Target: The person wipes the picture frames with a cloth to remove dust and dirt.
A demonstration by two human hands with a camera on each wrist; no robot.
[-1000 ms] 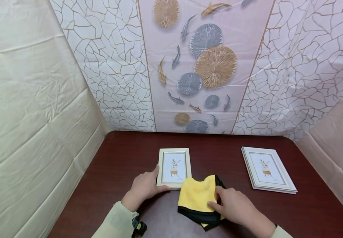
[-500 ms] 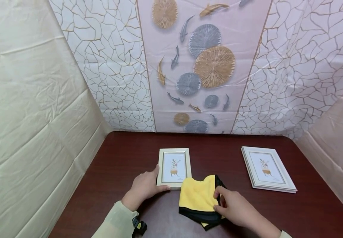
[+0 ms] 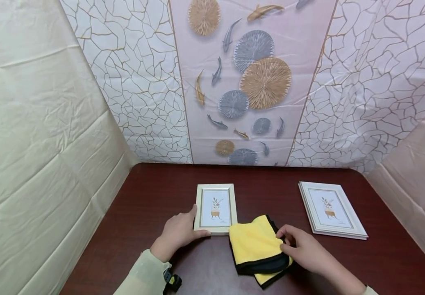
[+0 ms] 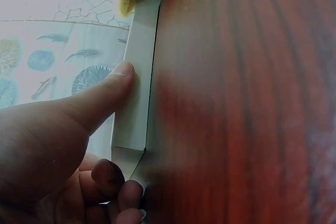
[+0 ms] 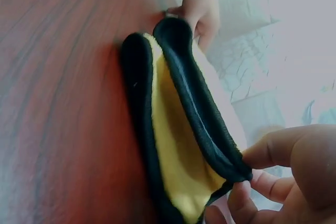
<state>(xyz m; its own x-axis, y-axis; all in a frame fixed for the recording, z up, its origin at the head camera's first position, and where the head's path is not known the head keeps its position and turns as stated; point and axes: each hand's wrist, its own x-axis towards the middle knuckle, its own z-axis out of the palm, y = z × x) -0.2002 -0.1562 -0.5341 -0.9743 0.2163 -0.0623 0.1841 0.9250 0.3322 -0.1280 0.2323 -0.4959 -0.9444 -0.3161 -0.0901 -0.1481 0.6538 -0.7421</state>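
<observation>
Yellow, black-edged cloth [image 3: 254,243] lies midway between the left and right edges of the tabletop [image 3: 153,192], pinched by the right hand [image 3: 302,248]; left hand [image 3: 178,230], thumb and fingers bent, grips the picture frame's [image 3: 215,208] near left corner.

Pale glare hazes the 2 wrist views.

A pale, creamy sleeve [image 3: 142,273] came just behind the left hand [image 3: 177,234], and a black strap [image 3: 167,275] with a yellow spot [image 3: 172,281] was near that hand. Well to its right, a bit of another pale sleeve [image 3: 370,291] showed.
</observation>
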